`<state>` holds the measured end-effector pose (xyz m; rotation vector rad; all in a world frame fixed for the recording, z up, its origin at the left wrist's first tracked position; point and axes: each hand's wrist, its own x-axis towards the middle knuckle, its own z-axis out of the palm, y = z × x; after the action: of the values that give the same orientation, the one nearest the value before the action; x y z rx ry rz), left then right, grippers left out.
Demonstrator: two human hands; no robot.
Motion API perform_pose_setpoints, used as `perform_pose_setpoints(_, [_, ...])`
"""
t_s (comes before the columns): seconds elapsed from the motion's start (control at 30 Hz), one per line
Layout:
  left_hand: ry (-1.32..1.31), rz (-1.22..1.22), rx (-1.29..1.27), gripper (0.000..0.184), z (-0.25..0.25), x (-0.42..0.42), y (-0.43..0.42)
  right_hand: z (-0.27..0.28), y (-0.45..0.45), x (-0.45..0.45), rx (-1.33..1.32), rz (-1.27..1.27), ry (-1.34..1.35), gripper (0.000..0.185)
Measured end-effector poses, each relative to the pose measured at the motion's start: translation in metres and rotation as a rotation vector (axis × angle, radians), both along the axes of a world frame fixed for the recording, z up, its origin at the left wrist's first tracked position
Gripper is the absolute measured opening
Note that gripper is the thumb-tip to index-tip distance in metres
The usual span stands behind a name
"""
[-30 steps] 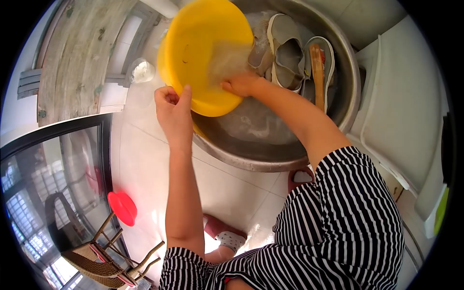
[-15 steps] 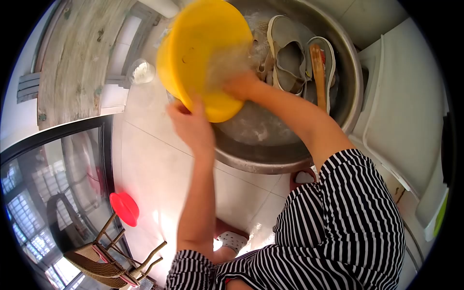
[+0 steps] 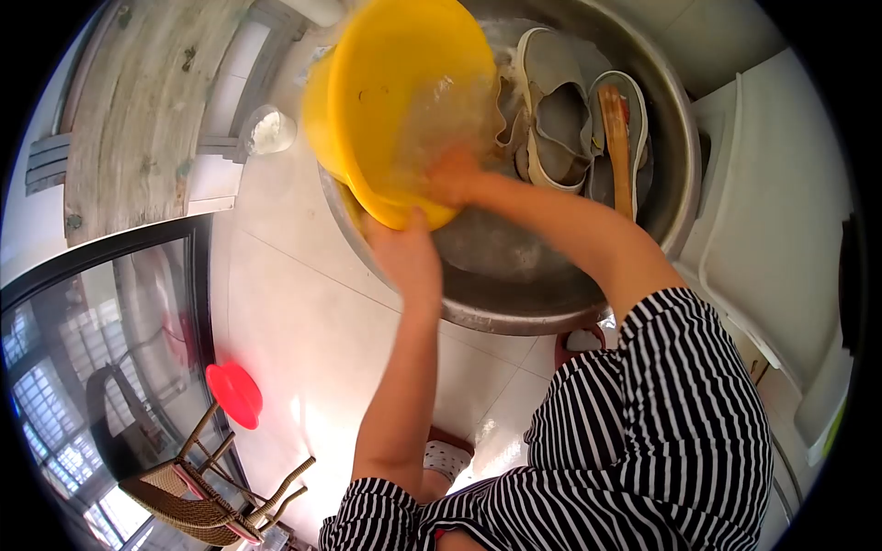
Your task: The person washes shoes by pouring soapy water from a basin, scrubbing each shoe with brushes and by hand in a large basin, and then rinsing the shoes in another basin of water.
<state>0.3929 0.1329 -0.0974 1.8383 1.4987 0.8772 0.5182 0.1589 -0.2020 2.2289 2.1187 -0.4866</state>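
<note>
Yellow basin (image 3: pixel 390 55): one, tipped over the left side of the metal tub (image 3: pixel 514 323), its mouth turned up toward you. What else surrounds you, operator?

– Biggest first. Pale tiled floor (image 3: pixel 303 340) under you, seams visible, bright glare near your feet. One glass door (image 3: pixel 119 321), dark-framed, on your left, full of reflections. That round tub ahead of you, greyish water (image 3: pixel 505 239) in it. One weathered wooden tabletop (image 3: pixel 147 101), upper left. One woven chair (image 3: pixel 175 491), lower left, by the door.

– And the smaller things, counted for you?

– Two shoes (image 3: pixel 551 64) plain in your tub, side by side; a tan piece (image 3: pixel 507 115) next to them is partly hidden, identity unclear. One red bowl (image 3: pixel 234 395) above the chair. One wooden handle (image 3: pixel 616 151), lying on the right-hand shoe. One cup (image 3: pixel 273 131), white contents, near the tabletop.

– Your hands?

– Two. Your left hand (image 3: pixel 400 248) pinches the basin's near rim, thumb on top, fingers hidden. Your right hand (image 3: pixel 455 174) is blurred at the basin's mouth; can't tell whether spread or closed.
</note>
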Motion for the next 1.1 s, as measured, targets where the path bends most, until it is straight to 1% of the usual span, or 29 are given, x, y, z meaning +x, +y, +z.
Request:
perform_pose_setpoints(0.03, [-0.283,-0.074,-0.334,0.049,-0.037,-0.009,-0.007,-0.002,-0.001,-0.012,0.036,0.021,0.249,0.044])
perform_pose_setpoints(0.07, [-0.283,-0.068,-0.341,0.049,-0.038,-0.010,-0.008,-0.005,-0.002,-0.019,0.070,0.040,0.498,0.047])
perform_pose_setpoints(0.1, [-0.308,-0.043,-0.401,0.048,-0.038,-0.009,-0.009,-0.006,-0.005,-0.016,0.062,0.039,0.500,0.047])
perform_pose_setpoints(0.13, [-0.335,-0.019,-0.460,0.046,-0.032,-0.006,-0.010,-0.009,-0.009,-0.007,0.002,0.016,0.604,0.048])
perform_pose_setpoints(0.17, [0.001,-0.135,-0.286,0.038,-0.021,-0.016,0.009,-0.009,-0.010,0.001,-0.056,-0.002,0.705,0.050])
perform_pose_setpoints(0.23, [-0.047,-0.129,-0.435,0.027,0.019,-0.022,0.045,-0.016,-0.001,0.026,-0.030,-0.020,0.691,0.052])
perform_pose_setpoints(0.27, [-0.100,-0.182,-0.394,0.021,0.045,-0.015,0.050,-0.019,0.000,0.030,-0.010,-0.040,0.692,0.054])
perform_pose_setpoints(0.3, [-0.102,-0.158,-0.332,0.021,0.049,-0.012,0.049,-0.019,-0.001,0.027,-0.016,-0.039,0.693,0.054])
perform_pose_setpoints(0.33, [-0.105,-0.133,-0.272,0.021,0.051,-0.009,0.046,-0.017,-0.001,0.023,0.143,-0.121,0.635,0.054])
perform_pose_setpoints(0.37, [-0.119,-0.057,-0.251,0.024,0.041,-0.008,0.037,-0.014,0.003,0.022,0.314,-0.201,0.568,0.053])
perform_pose_setpoints(0.4, [-0.134,0.013,-0.227,0.028,0.021,-0.008,0.024,-0.006,0.005,0.018,0.322,-0.201,0.561,0.053])
perform_pose_setpoints(0.43, [-0.083,-0.070,-0.081,0.037,-0.002,-0.008,0.009,0.004,0.002,0.008,0.134,-0.102,0.481,0.053])
perform_pose_setpoints(0.47, [-0.369,-0.099,-0.464,0.046,-0.032,-0.010,-0.006,0.009,-0.002,0.002,-0.059,-0.002,0.402,0.052])
perform_pose_setpoints(0.5, [-0.471,0.003,-0.453,0.043,-0.036,-0.002,-0.018,-0.002,-0.006,0.000,-0.062,-0.002,0.402,0.052])
perform_pose_setpoints(0.53, [-0.473,0.005,-0.458,0.043,-0.033,-0.003,-0.016,-0.020,-0.014,-0.004,0.128,0.011,0.630,0.052])
perform_pose_setpoints(0.57, [-0.357,-0.042,-0.478,0.039,-0.030,-0.007,-0.009,-0.037,-0.020,-0.004,0.322,0.022,0.854,0.052])
perform_pose_setpoints(0.6, [-0.240,-0.086,-0.496,0.035,-0.021,-0.012,0.002,-0.037,-0.019,0.004,0.317,0.023,0.856,0.052])
perform_pose_setpoints(0.67, [0.030,-0.099,-0.476,0.026,0.022,-0.016,0.036,-0.034,-0.005,0.029,-0.100,-0.167,0.751,0.051])
perform_pose_setpoints(0.73, [-0.020,-0.082,-0.394,0.027,0.043,-0.012,0.037,-0.037,-0.003,0.027,-0.008,-0.206,0.658,0.050])
perform_pose_setpoints(0.77, [-0.071,-0.065,-0.308,0.027,0.048,-0.011,0.037,-0.038,-0.001,0.025,0.089,-0.243,0.562,0.050])
perform_pose_setpoints(0.8, [-0.111,-0.006,-0.260,0.028,0.041,-0.009,0.026,-0.026,0.002,0.018,0.093,-0.244,0.566,0.050])
perform_pose_setpoints(0.83, [-0.157,0.050,-0.209,0.028,0.025,-0.004,0.010,-0.004,0.003,0.011,-0.011,-0.086,0.404,0.049])
perform_pose_setpoints(0.87, [-0.201,-0.005,-0.110,0.031,-0.004,-0.003,0.001,0.010,0.002,0.006,-0.119,0.071,0.239,0.049])
perform_pose_setpoints(0.9, [-0.401,-0.054,-0.422,0.035,-0.046,-0.010,-0.006,0.004,-0.002,0.000,-0.119,0.072,0.239,0.049])
perform_pose_setpoints(0.93, [-0.402,-0.053,-0.423,0.035,-0.039,-0.008,-0.007,-0.010,-0.008,-0.007,0.019,0.016,0.449,0.049])
perform_pose_setpoints(0.97, [-0.352,-0.070,-0.608,0.036,-0.032,-0.009,-0.007,-0.024,-0.013,-0.011,0.159,-0.044,0.657,0.048])
perform_pose_setpoints(1.0, [-0.298,-0.091,-0.795,0.036,-0.022,-0.007,-0.006,-0.032,-0.014,-0.005,0.157,-0.052,0.654,0.048])
perform_pose_setpoints(1.07, [-0.136,-0.137,-0.684,0.034,-0.004,-0.017,0.023,-0.042,-0.007,0.018,-0.010,-0.069,0.735,0.047])
perform_pose_setpoints(1.1, [0.038,-0.170,-0.628,0.034,0.017,-0.022,0.045,-0.040,-0.005,0.028,-0.008,-0.074,0.726,0.047])
